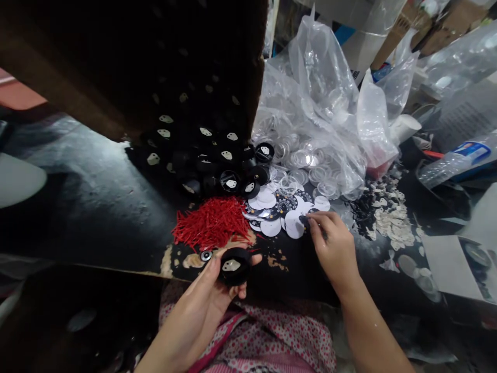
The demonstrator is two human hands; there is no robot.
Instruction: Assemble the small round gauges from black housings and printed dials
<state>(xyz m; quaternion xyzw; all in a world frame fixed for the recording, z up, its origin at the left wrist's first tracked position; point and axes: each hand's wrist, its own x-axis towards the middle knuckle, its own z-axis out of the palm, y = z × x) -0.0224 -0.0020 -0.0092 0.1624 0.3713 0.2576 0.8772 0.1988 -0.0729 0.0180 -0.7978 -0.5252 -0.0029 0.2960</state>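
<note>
My left hand point(212, 290) is closed round a black round case point(234, 266) with a pale insert, held over the table's near edge. My right hand point(333, 242) pinches a small round dial disc point(305, 219) at the edge of a heap of white and dark printed discs point(275, 212). A pile of thin red pins point(212, 224) lies just beyond my left hand. Several more black round cases point(217, 166) are heaped behind the pins, spilling from a dark cardboard box point(155, 67).
Clear plastic bags point(314, 119) full of transparent rings sit behind the discs. White paper scraps point(392, 217) litter the black table at the right. A plastic bottle point(454, 163) lies far right, near a sheet of paper point(450, 264). A small metal ring point(206, 255) rests by my left thumb.
</note>
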